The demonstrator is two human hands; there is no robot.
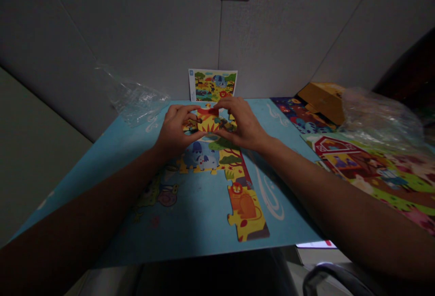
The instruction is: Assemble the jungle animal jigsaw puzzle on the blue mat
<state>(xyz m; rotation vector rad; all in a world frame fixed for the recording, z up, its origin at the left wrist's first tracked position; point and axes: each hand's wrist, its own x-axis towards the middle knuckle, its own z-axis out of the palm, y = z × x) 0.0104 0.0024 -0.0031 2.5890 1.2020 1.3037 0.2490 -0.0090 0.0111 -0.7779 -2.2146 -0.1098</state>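
Between my hands, raised over the blue table, is a yellow and red jigsaw puzzle piece (208,120). My left hand (176,127) pinches its left side with thumb and fingers. On the other side my right hand (242,123) grips its right edge the same way. Beneath them lies a partly joined puzzle (200,156) with blue elephants and a tree. Its right column runs down toward me and ends in a lion section (245,205). Some loose pieces behind the held one are partly hidden by my fingers.
A picture card (214,85) leans on the wall behind my hands. Clear plastic wrap (136,103) lies at the back left. To the right are a farm puzzle (377,169), an orange-brown box (321,101) and another plastic bag (380,114). The blue table (190,228) has its near edge before me.
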